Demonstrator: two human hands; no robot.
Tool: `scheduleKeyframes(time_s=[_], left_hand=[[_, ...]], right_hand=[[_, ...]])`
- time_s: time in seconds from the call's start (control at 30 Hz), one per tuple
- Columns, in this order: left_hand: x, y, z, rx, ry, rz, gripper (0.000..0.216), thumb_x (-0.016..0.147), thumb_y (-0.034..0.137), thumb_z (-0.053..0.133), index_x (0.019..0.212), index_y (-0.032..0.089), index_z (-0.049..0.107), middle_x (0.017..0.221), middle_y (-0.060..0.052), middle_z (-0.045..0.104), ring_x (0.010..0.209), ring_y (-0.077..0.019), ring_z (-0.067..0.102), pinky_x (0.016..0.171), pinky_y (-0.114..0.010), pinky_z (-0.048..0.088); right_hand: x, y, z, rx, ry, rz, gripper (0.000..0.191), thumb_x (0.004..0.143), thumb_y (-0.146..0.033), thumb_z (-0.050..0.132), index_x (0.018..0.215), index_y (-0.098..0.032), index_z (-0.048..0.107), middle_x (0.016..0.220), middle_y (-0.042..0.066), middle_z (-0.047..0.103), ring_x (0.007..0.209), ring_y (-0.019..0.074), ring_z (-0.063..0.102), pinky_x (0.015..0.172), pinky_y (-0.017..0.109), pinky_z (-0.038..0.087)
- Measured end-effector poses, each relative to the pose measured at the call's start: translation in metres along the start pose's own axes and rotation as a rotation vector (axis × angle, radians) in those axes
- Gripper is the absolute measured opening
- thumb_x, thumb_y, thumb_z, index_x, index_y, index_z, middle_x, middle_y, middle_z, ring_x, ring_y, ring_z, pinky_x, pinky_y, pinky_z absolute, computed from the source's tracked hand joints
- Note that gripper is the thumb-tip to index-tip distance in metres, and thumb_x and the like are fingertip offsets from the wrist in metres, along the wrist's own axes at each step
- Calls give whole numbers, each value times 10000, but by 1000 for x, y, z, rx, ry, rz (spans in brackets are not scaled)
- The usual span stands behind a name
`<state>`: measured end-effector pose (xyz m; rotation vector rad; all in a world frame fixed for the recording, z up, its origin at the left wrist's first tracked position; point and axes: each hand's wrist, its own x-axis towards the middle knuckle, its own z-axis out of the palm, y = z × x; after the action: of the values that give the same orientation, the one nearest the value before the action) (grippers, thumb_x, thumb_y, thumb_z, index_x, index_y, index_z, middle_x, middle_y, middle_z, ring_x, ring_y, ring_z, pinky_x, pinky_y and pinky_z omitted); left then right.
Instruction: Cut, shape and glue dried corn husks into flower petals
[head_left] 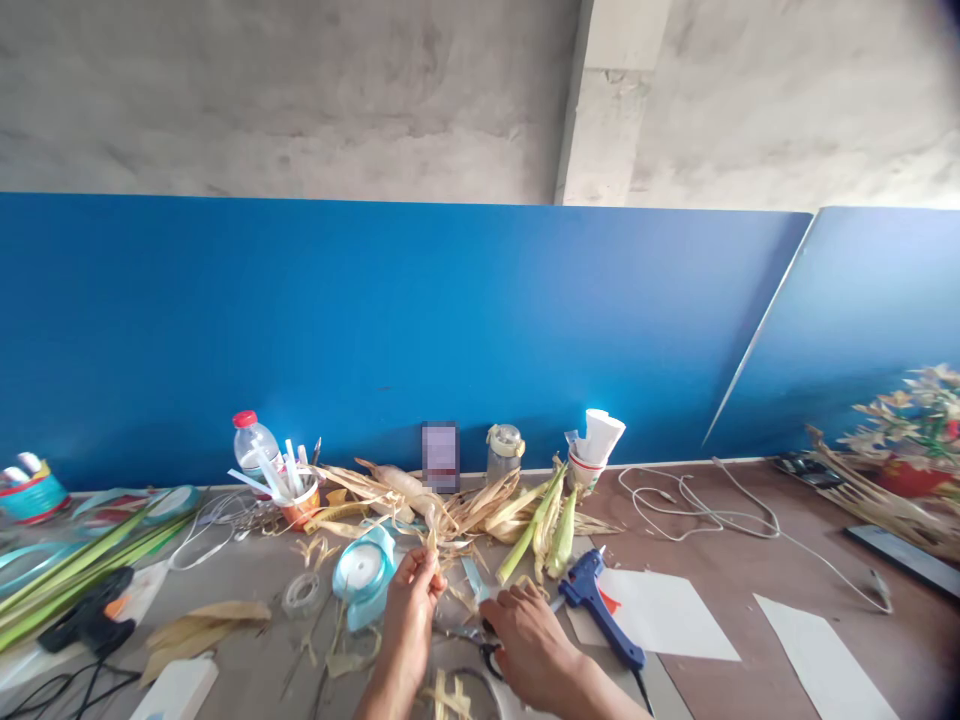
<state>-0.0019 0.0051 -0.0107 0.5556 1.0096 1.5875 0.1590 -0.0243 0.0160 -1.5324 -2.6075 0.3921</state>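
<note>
My left hand [415, 583] is closed in a pinch on a pale dried corn husk piece [431, 528], which stands up from the fingertips. To its right, my right hand [525, 630] reaches low over the table with curled fingers on the dark handles of a pair of scissors [490, 660]. The blades point left, and part of the scissors is hidden under that hand. Beyond both hands lies a heap of dried corn husks [480, 515], with greener husks [551, 530] on the right. A roll of light blue ribbon [363, 568] rests left of my left hand.
A blue glue gun [604, 605] lies right of my right hand on white paper [667, 615]. A clear tape roll [301, 593], a cup of white sticks [300, 505], a bottle [255, 445], a jar [504, 458] and white cables [697, 510] are around. A blue partition [450, 300] stands behind.
</note>
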Motion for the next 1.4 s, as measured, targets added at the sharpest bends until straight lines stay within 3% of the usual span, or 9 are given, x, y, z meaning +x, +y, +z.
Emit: scheduleKeyframes(time_s=[0.33, 0.47, 0.63, 0.77, 0.97, 1.1, 1.17, 1.23, 1.4], left_hand=[[-6, 20, 2, -112, 46, 125, 260, 573, 344, 755, 689, 180, 589, 590, 51, 543, 520, -84, 488, 577, -236, 418], [-3, 24, -1, -123, 124, 93, 274, 544, 314, 775, 733, 194, 617, 802, -9, 656, 791, -158, 611, 732, -276, 451], [-13, 21, 11, -252, -185, -44, 173, 592, 258, 755, 695, 185, 636, 1018, -78, 673, 1073, -255, 546, 892, -358, 412], [-21, 15, 17, -276, -270, -87, 125, 639, 232, 725, 724, 169, 658, 944, -77, 687, 992, -268, 589, 878, -402, 430], [-24, 11, 20, -283, -230, -106, 122, 630, 221, 735, 702, 159, 659, 854, -63, 688, 913, -230, 614, 855, -367, 442], [-18, 11, 17, -218, -109, -72, 166, 582, 237, 764, 662, 169, 635, 867, -51, 670, 878, -209, 613, 779, -330, 466], [-13, 10, 13, -154, 12, 2, 205, 542, 239, 786, 657, 170, 631, 717, 0, 637, 708, -139, 601, 694, -268, 467], [-9, 9, 8, -109, 31, 52, 211, 563, 260, 773, 691, 171, 632, 650, 30, 597, 593, -92, 546, 620, -229, 444], [-10, 5, 6, -15, -25, 57, 206, 605, 289, 736, 726, 166, 623, 594, 41, 547, 531, -78, 473, 544, -207, 390]], right_hand=[[-5, 24, -19, 424, 123, 26, 288, 600, -129, 469, 851, -194, 595, 845, 24, 605, 818, 170, 514, 730, 241, 353], [4, 27, -10, 620, 178, 95, 235, 639, -143, 463, 836, -175, 586, 768, 2, 588, 687, 138, 503, 637, 219, 366], [17, 17, -6, 730, 305, 124, 169, 671, -171, 480, 817, -176, 564, 730, -14, 562, 661, 130, 479, 610, 213, 369], [22, 6, -1, 713, 342, 74, 207, 641, -127, 483, 826, -177, 561, 739, -8, 567, 675, 137, 495, 635, 223, 386], [24, 3, 14, 646, 341, 37, 557, 641, -110, 499, 1184, -228, 471, 783, -6, 620, 679, 154, 529, 658, 252, 395], [27, 11, 19, 843, 337, 17, 424, 692, -145, 487, 1110, -197, 536, 764, 6, 605, 665, 144, 537, 624, 235, 414], [28, 14, 19, 1012, 354, -39, 401, 739, -206, 493, 1138, -166, 512, 829, 30, 606, 732, 153, 551, 654, 235, 434], [27, 14, 17, 1095, 350, -102, 417, 760, -270, 514, 1158, -149, 493, 877, 44, 601, 771, 159, 552, 679, 239, 444], [19, -2, 6, 838, 374, -159, 342, 734, -258, 540, 1059, -151, 545, 709, -10, 547, 609, 117, 479, 590, 219, 402]])
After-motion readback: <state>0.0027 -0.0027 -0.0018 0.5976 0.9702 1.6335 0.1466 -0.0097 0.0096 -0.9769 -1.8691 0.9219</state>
